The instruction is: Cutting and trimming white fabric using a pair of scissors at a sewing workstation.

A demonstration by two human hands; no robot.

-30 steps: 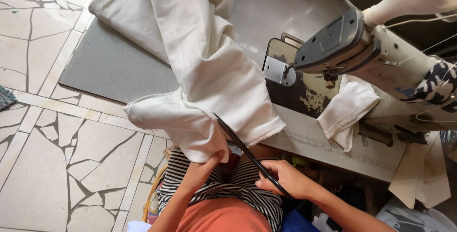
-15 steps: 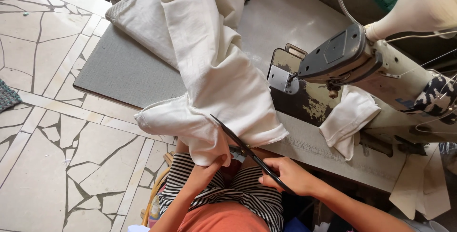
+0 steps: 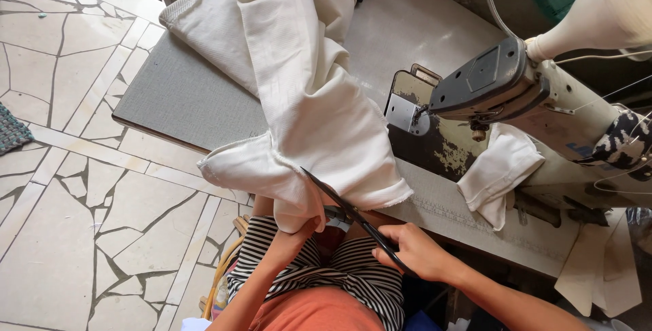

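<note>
A cream cloth garment [image 3: 299,100] hangs over the front edge of a grey sewing table [image 3: 170,93]. My left hand [image 3: 309,219] grips its lower folded edge from beneath. My right hand [image 3: 414,249] holds black scissors [image 3: 353,219], whose long blades point up and left, lying against the cloth's bottom edge. A sewing machine [image 3: 516,93] stands on the table at the right of the cloth.
A small folded white cloth [image 3: 502,168] lies under the machine's arm. A white thread cone [image 3: 604,11] stands at the top right. Cracked pale tile floor [image 3: 68,188] stretches to the left. My striped shirt [image 3: 339,270] and lap are below.
The view has shifted slightly, so cloth and machine sit further right and lower. The scissors stay at the cloth's lower edge, and both hands keep their grip.
</note>
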